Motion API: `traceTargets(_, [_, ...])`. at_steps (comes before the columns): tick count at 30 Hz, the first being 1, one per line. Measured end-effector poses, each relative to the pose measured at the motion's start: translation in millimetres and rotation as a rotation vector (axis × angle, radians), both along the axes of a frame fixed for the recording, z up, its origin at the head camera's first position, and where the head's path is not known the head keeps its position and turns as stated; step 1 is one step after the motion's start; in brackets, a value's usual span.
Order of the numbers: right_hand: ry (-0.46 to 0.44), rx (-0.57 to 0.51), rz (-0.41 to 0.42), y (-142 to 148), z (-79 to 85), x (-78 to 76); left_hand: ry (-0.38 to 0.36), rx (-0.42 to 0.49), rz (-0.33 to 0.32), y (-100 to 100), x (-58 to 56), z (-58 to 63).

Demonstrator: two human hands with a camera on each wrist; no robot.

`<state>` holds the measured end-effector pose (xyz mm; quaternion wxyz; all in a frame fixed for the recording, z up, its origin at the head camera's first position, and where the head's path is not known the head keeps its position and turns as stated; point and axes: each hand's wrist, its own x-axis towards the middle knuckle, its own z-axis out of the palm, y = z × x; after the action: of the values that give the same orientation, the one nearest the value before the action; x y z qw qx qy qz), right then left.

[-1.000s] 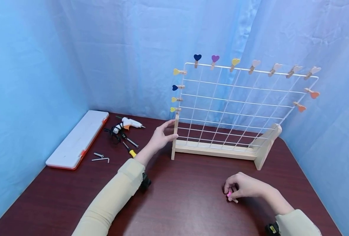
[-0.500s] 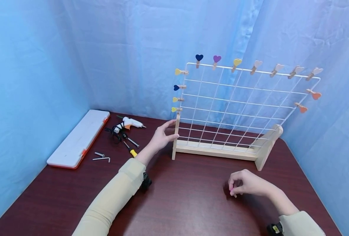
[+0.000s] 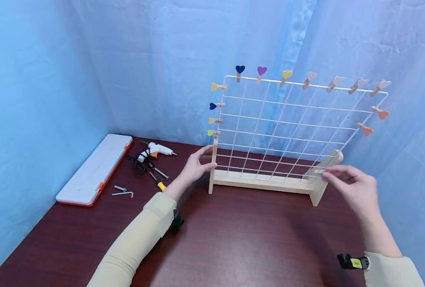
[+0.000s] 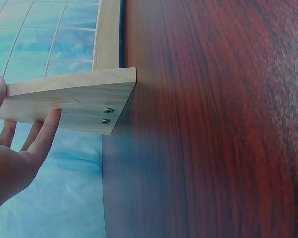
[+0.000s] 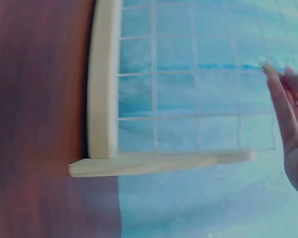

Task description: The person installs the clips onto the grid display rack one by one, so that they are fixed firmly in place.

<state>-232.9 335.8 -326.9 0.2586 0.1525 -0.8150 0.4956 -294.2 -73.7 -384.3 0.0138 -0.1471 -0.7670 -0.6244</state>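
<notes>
A white wire grid (image 3: 273, 81) stands in a wooden stand (image 3: 262, 184), with heart-topped clothespins along its top and both sides. My left hand (image 3: 193, 167) holds the stand's left side board; in the left wrist view the thumb lies over one edge and fingertips touch the outer face near two screws (image 4: 108, 110). In front of the stand's right side board, my right hand (image 3: 357, 191) pinches a small clothespin between thumb and fingers. Its wooden tip (image 5: 266, 66) pokes out toward the grid in the right wrist view; its heart is hidden by the fingers.
Left on the dark red table (image 3: 212, 239) lie a white case (image 3: 94, 169) with orange edges, a glue gun (image 3: 160, 149) with its cord, a yellow-handled screwdriver (image 3: 161, 186), a bolt and a hex key (image 3: 122, 194). Pale blue curtains (image 3: 162, 71) surround the table.
My right hand has lifted the pink-hearted clothespin off the table and carried it up and right, to the stand's right side board. My left hand has stayed on the left board.
</notes>
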Motion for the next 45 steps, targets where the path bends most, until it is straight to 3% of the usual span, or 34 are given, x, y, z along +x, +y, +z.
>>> traceTargets(3, [0.11, -0.331, -0.002, 5.2, 10.7, -2.4, -0.006, 0.009, -0.006, -0.5, 0.2, 0.1])
traceTargets(6, [0.228, -0.514, -0.073, 11.5, 14.8, -10.0, -0.012, 0.016, -0.003, -1.6, 0.6, 0.4])
traceTargets(10, [0.282, -0.499, -0.303, 18.4, 13.6, -22.8, -0.013, 0.016, 0.004, -3.0, 1.4, 1.4])
traceTargets(12, [0.282, -0.485, -0.377, 20.0, 11.9, -28.8, -0.013, 0.016, 0.006, -3.5, 1.7, 1.1])
traceTargets(15, [0.289, -0.517, -0.421, 21.0, 9.2, -37.2, -0.014, 0.024, 0.003, -3.7, 1.8, 0.5])
traceTargets(29, [0.258, -0.767, -0.368, 16.2, 9.4, -67.4, -0.016, 0.043, -0.007, -3.3, 2.5, 1.1])
traceTargets(38, [0.282, -0.713, -0.385, 12.5, 2.5, -74.6, -0.015, 0.036, -0.011, -3.2, 3.1, 2.4])
traceTargets(45, [0.264, -0.584, -0.402, 13.2, 2.8, -69.0, -0.026, 0.036, -0.002, -3.0, -0.3, -0.9])
